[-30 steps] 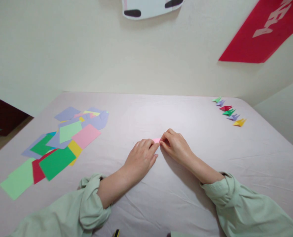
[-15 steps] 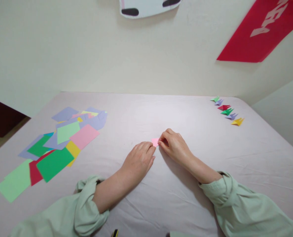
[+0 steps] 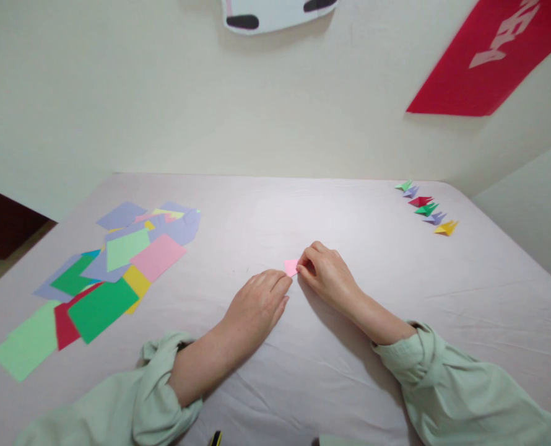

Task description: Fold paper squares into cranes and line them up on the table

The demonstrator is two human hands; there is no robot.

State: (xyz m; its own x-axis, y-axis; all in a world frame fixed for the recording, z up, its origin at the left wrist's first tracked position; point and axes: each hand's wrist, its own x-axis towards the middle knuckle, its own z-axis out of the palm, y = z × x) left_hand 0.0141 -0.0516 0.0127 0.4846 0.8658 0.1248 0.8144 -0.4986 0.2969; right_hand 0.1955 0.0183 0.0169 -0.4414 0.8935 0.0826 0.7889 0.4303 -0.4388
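A small pink piece of folded paper (image 3: 291, 267) lies on the cloth-covered table between my two hands. My right hand (image 3: 325, 272) pinches its right corner between thumb and fingertips. From the lower left, my left hand (image 3: 260, 301) reaches the paper's near edge. Its fingers are held together with the tips at that edge, and the thumb is tucked below them. The fingers of both hands cover parts of the paper, so its exact folds cannot be made out.
Loose coloured paper sheets (image 3: 103, 308) overlap at the left. Several small folded paper figures (image 3: 446, 228) stand in a row at the far right. A black-and-yellow object (image 3: 216, 438) and a greyish-green item (image 3: 345, 441) show at the near edge. A wall (image 3: 275, 105) rises behind the table.
My left hand has shifted slightly down and left, baring a bit more of the pink paper. My right hand keeps its pinch in nearly the same place.
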